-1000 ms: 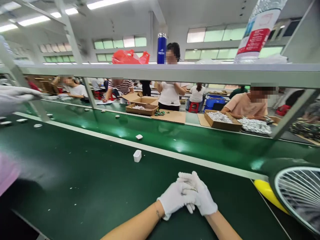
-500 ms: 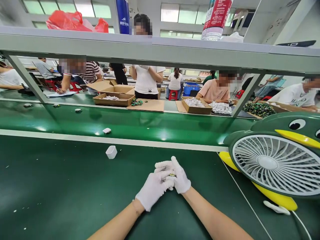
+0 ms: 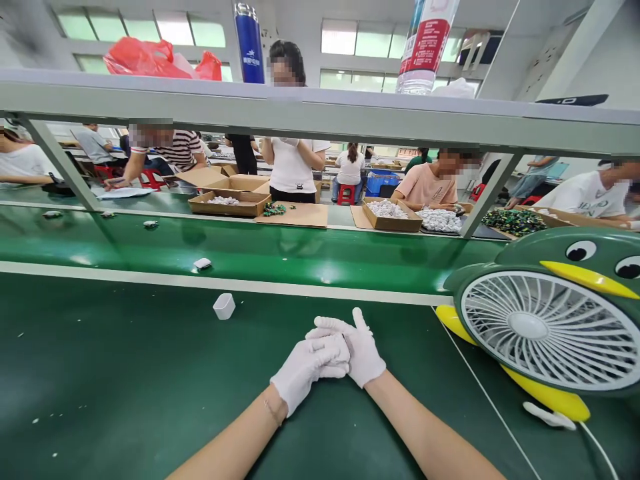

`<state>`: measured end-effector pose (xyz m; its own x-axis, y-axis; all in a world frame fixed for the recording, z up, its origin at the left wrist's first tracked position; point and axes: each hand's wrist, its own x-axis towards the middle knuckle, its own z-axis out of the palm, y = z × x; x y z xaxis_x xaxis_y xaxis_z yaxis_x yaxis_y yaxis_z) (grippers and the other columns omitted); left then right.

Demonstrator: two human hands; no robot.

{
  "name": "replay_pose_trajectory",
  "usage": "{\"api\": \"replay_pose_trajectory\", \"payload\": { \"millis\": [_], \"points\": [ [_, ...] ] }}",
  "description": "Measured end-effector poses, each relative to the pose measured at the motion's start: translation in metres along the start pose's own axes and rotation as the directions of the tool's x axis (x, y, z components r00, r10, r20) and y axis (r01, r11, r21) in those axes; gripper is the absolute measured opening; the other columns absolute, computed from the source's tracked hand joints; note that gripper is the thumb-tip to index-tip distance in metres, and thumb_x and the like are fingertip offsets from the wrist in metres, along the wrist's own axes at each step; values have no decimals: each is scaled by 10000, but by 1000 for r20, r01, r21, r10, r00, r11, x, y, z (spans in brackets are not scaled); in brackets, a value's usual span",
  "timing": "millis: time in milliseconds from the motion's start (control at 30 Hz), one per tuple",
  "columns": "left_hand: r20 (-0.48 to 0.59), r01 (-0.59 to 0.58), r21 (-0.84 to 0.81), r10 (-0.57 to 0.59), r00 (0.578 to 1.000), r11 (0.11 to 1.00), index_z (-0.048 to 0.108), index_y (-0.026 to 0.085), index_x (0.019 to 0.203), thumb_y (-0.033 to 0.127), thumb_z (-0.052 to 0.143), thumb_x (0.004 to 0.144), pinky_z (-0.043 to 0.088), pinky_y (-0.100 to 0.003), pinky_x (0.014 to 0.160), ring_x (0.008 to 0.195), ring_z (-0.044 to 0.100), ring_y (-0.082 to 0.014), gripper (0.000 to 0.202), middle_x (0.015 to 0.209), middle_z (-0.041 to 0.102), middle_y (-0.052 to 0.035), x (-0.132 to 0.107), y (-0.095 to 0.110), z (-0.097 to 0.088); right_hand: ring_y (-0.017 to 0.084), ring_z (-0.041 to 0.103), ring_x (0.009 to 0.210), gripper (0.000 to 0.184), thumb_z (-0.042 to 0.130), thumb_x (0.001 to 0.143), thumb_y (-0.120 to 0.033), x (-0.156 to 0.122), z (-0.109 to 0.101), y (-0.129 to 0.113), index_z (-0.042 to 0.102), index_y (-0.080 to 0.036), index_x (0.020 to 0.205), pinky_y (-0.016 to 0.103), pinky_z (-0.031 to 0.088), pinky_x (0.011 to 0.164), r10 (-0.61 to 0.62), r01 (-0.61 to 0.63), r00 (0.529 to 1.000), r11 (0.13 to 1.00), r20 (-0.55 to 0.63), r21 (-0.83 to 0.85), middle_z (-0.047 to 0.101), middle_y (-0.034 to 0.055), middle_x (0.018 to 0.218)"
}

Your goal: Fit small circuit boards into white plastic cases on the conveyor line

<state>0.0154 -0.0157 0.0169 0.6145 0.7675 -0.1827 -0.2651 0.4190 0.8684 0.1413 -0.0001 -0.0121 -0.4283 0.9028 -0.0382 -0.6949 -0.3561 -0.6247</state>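
Both gloved hands rest on the green worktop point(image 3: 125, 373), clasped together: the left hand point(image 3: 307, 370) lies curled over the right hand point(image 3: 363, 350), fingers folded into each other. Whether anything sits between the palms cannot be told. A small white cup point(image 3: 224, 306) stands on the worktop up and to the left of the hands, well apart from them. Beyond it, on the belt point(image 3: 300, 253), lies a flat white piece point(image 3: 202, 263). To the right of the hands stands a green fan point(image 3: 543, 320) with a white grille. Across the belt, beyond the hands, other people sit and stand by cardboard boxes point(image 3: 230, 203)
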Motion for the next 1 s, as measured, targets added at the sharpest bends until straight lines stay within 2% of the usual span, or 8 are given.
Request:
{"api": "replay_pose_trajectory", "payload": {
  "millis": [100,267,500,667,733,833,933,1000],
  "points": [
    [-22,-35,-40,34,999,999,549,99,614,273,609,723,450,-249,685,686,500,-100,214,673,468,-18,-2,-1,-1,248,597,888,780,197,757,-691,0,3,4,620,-65,948,396,429,817,7,-8,1000,999,-18,-53,635,168,920],
    [-144,-35,54,43,989,998,627,92,851,314,658,672,445,-346,821,892,544,-206,287,915,577,-110,3,-9,1,230,634,683,615,402,737,-632,3,8,12,643,-75,837,355,489,641,-139,59,948,961,-286,-269,659,147,772],
    [-40,-143,407,173,984,902,625,127,869,327,620,693,441,-251,699,711,530,-123,266,844,587,-59,6,-6,-11,223,611,838,668,260,799,-620,9,-5,0,619,-74,943,367,453,769,5,-8,998,999,-59,-50,633,167,938],
    [3,-135,624,170,985,770,593,143,940,277,600,697,436,-254,729,736,544,-127,277,857,606,-50,5,-4,-16,195,605,828,543,375,801,-552,3,-6,1,607,-100,995,319,454,731,-19,6,998,980,-66,-197,622,144,974],
    [28,-131,715,159,987,687,614,146,879,272,554,727,427,-238,657,666,518,-117,206,774,605,-31,3,-3,-12,193,606,807,532,364,806,-553,-1,-1,2,608,-122,1000,317,459,704,-38,10,996,949,-84,-316,623,131,972],
    [108,-209,787,203,973,580,635,165,850,256,471,781,401,-238,685,729,506,-138,199,799,605,-33,-2,-1,-2,197,598,820,540,315,825,-550,-10,8,1,644,-131,912,340,441,775,-195,125,979,819,-66,-560,645,104,887],
    [144,-270,787,261,955,555,617,201,956,239,423,810,380,-237,748,803,513,-152,246,895,604,-36,-10,-3,8,195,600,720,602,255,835,-554,-18,13,2,668,-131,725,333,454,730,-358,197,930,677,-84,-709,649,90,732],
    [102,-230,802,253,962,551,596,229,995,255,399,826,376,-231,721,766,520,-147,261,875,605,-22,-15,-5,13,197,601,672,622,229,843,-546,-21,12,3,665,-137,670,331,463,685,-459,210,875,648,-155,-732,646,92,685]
  ]
}}
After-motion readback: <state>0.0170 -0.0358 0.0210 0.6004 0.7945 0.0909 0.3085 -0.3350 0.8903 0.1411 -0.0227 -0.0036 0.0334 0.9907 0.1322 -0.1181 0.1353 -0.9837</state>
